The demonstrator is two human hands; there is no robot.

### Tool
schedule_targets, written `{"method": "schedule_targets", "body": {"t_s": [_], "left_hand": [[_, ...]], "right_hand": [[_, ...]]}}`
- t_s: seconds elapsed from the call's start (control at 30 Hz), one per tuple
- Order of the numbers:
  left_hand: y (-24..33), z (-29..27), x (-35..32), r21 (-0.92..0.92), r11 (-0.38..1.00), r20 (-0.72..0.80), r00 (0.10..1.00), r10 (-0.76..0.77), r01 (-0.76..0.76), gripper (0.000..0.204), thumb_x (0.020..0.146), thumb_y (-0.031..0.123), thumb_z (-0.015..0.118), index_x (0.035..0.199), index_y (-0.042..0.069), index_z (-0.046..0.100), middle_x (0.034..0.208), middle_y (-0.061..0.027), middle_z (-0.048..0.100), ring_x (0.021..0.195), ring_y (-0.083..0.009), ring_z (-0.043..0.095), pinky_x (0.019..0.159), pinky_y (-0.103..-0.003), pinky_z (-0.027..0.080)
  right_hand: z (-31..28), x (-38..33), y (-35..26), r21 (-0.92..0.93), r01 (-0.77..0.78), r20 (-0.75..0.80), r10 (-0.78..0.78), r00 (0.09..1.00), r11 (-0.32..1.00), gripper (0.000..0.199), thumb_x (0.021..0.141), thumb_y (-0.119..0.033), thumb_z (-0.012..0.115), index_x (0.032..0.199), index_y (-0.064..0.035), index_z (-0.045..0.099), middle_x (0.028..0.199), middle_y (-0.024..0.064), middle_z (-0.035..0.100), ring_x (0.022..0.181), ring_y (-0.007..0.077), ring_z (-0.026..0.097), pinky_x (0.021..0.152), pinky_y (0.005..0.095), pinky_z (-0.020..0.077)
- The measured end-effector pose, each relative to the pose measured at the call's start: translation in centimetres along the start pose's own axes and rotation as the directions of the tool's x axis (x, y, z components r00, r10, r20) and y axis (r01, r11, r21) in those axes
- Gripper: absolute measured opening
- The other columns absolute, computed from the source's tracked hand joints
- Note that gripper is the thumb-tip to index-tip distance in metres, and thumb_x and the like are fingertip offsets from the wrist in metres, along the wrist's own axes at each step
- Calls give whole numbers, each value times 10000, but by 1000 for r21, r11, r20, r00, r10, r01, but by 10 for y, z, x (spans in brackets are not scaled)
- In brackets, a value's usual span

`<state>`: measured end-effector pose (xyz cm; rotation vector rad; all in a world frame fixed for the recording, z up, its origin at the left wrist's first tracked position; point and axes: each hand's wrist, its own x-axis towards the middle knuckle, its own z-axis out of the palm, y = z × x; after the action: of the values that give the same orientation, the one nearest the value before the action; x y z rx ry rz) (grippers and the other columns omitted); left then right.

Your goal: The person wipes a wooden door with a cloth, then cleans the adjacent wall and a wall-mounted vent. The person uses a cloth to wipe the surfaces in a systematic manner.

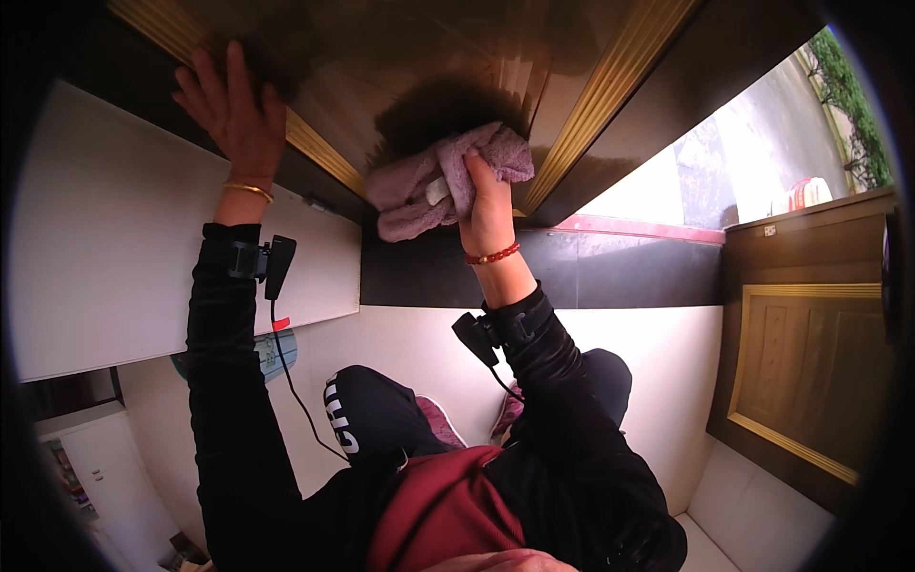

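Nearest, the person's bent knees in black trousers [376, 419] hang over the white tiled floor [419, 334]. Farther up, the right hand [486, 205], wearing a red bead bracelet [493, 255], grips a bunched mauve terry cloth [419, 191] and presses it against the glossy dark brown door [400, 67]. To the left and farther, the left hand [233, 105], with a gold bangle [250, 190], lies flat on the door, fingers spread.

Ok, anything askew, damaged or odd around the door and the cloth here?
Nothing stands out. The right hand presses a pink cloth on the glossy brown door; the left hand lies flat near its edge. No spill or damage shows.
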<state>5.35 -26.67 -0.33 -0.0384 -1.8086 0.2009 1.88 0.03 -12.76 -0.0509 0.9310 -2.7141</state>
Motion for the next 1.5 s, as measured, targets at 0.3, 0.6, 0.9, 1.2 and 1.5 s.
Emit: {"method": "schedule_targets", "body": {"t_s": [0.3, 0.6, 0.9, 1.2, 1.5], "left_hand": [[-8, -4, 1, -4, 998, 75, 995, 70, -69, 569, 928, 360, 528, 1443, 147, 415, 1531, -216, 253, 1410, -477, 166, 1111, -626, 142], [-21, -16, -18, 152, 978, 228, 968, 103, -140, 464, 895, 182, 519, 1355, 122, 527, 1512, -163, 338, 1417, -388, 257, 1132, -593, 164], [-6, -17, -15, 173, 977, 92, 989, 114, -128, 483, 946, 312, 440, 1389, 128, 502, 1524, -187, 306, 1405, -438, 250, 1106, -627, 164], [2, -13, -16, 205, 972, 41, 994, 106, -112, 443, 958, 341, 392, 1326, 179, 579, 1469, -157, 413, 1367, -409, 348, 1083, -634, 229], [1, -12, -25, 113, 989, 41, 995, 96, -100, 464, 908, 296, 514, 1369, 251, 535, 1493, -49, 400, 1392, -321, 339, 1113, -602, 207]], "right_hand": [[-113, 34, 37, -22, -119, -270, 109, 957, 993, 328, 912, -232, 553, 1139, 0, 598, 1058, 81, 632, 937, 212, 609, 862, 326, 483], [-305, 70, 79, -302, -368, -581, 136, 803, 880, 364, 902, -263, 519, 1156, -19, 607, 1040, 89, 660, 964, 214, 619, 873, 334, 511], [-343, 75, 74, -176, -353, -552, 205, 808, 919, 383, 937, -360, 468, 1145, -73, 613, 1071, 57, 647, 1057, 226, 576, 951, 377, 454], [-254, 78, 229, -892, -286, -296, 26, 955, 349, 163, 909, -291, 527, 917, -163, 628, 880, 27, 628, 802, 183, 612, 649, 341, 506], [-78, 34, 203, -122, -603, -176, 581, 795, 789, 226, 970, -223, 506, 1166, -123, 557, 1143, 21, 595, 1069, 182, 565, 911, 334, 472]]}}
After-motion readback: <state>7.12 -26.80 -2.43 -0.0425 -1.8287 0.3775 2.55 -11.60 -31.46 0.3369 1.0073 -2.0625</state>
